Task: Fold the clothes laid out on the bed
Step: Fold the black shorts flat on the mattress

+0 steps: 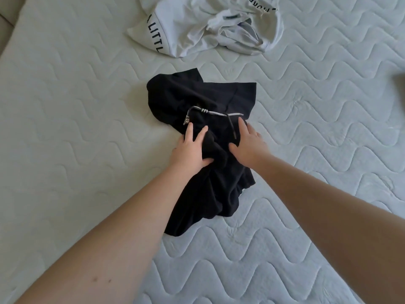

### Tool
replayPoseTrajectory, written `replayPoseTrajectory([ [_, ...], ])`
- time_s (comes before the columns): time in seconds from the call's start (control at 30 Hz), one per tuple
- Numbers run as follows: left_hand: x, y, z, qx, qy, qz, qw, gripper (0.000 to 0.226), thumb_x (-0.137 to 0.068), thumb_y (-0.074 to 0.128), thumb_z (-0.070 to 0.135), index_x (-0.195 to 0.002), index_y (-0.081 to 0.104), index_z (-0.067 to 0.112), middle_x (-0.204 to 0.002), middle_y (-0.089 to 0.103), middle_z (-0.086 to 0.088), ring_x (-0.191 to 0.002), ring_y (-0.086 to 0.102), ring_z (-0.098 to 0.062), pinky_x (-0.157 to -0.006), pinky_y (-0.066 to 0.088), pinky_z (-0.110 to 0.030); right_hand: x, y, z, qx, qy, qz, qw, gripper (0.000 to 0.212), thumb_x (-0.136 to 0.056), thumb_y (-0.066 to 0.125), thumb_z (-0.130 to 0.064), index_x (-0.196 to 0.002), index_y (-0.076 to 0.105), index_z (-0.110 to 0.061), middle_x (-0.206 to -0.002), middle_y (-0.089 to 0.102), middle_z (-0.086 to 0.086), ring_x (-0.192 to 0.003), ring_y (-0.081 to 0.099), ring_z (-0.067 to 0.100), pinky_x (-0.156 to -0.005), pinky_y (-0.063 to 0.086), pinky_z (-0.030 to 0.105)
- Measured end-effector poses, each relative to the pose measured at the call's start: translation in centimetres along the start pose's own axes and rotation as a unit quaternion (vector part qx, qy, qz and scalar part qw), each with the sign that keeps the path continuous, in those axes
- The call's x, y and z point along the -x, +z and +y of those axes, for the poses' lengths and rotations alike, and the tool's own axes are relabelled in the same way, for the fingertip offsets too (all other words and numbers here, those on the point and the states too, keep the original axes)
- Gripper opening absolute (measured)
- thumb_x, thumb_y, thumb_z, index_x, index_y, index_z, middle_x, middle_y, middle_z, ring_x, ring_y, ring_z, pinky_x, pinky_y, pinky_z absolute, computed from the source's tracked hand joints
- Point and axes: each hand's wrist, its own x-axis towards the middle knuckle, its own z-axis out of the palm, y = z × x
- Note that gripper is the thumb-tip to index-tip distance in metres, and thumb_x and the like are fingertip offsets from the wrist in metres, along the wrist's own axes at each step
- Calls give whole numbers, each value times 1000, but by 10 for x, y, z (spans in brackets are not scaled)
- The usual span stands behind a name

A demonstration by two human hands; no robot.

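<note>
Left hand (190, 148) grips a bunched fold of the black garment (203, 150); right hand (247, 142) lies flat-fingered on it. Best spread flat, drawstring (215, 114) tucked, before folding

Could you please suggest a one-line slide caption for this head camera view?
Both hands, left and right, gather a crumpled black garment on the quilted mattress; a white garment lies beyond.
</note>
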Motion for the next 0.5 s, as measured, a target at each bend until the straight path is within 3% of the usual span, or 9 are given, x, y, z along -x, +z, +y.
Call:
replayPoseTrajectory([
  [0.13,11,20,8,53,15,83,995,67,-92,64,27,-150,31,28,-152,26,-9,-122,45,-30,-94,48,-39,-9,17,-1,-51,9,54,997,72,-92,62,-37,-151,24,-21,-146,39,6,-132,37,31,-105,38,46],
  [0.2,23,26,14,85,17,96,992,60,-90,64,19,-145,38,23,-141,40,-9,-116,51,-29,-91,50,-38,-7,18,-2,-123,18,41,991,63,-89,65,-31,-143,36,-21,-134,51,6,-119,49,28,-93,45,39],
  [0.27,40,32,19,110,5,90,990,60,-89,65,19,-143,40,22,-136,45,-6,-111,55,-27,-88,51,-38,4,18,2,-188,33,15,982,58,-86,67,-26,-137,41,-22,-119,59,4,-101,57,24,-77,45,32],
  [0.37,75,39,27,169,0,65,983,58,-85,67,23,-138,44,24,-134,46,-2,-107,58,-28,-84,51,-40,34,19,20,-184,33,-13,982,48,-86,64,-23,-130,45,-22,-102,57,0,-89,55,20,-71,40,28],
  [0.5,132,60,44,233,11,0,972,51,-81,69,28,-128,49,27,-124,48,3,-104,58,-26,-82,50,-39,92,34,59,-212,63,-28,975,40,-85,62,-18,-123,50,-24,-102,60,-1,-84,55,15,-64,39,26],
])
